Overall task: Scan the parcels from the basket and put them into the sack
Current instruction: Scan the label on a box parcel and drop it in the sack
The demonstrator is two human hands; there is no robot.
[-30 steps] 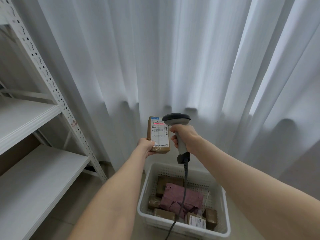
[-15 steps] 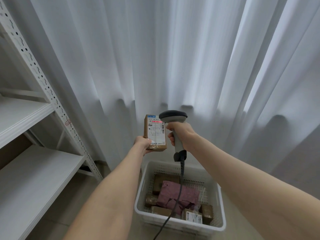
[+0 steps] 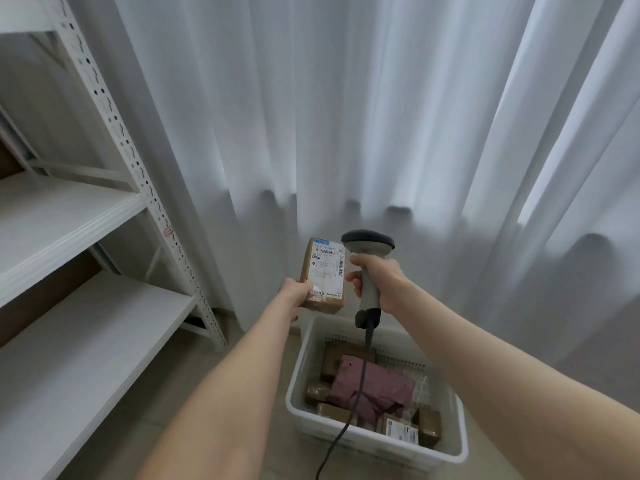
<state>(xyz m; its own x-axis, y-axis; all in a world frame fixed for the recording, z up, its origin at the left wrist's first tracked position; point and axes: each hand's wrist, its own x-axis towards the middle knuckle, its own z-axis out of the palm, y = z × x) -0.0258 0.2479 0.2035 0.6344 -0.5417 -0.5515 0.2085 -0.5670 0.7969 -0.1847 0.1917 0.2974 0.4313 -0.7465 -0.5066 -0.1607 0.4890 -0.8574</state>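
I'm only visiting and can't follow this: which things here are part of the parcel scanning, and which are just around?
Part of the job:
- small brown cardboard parcel with white label, held by the left hand
- grey handheld barcode scanner, gripped by the right hand
- white plastic basket holding brown parcels and a pink wrapped parcel

Just around:
- white metal shelving
- white curtain

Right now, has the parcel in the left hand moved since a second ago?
Yes, slightly: the parcel sits lower, its bottom edge nearer the far rim of the basket.
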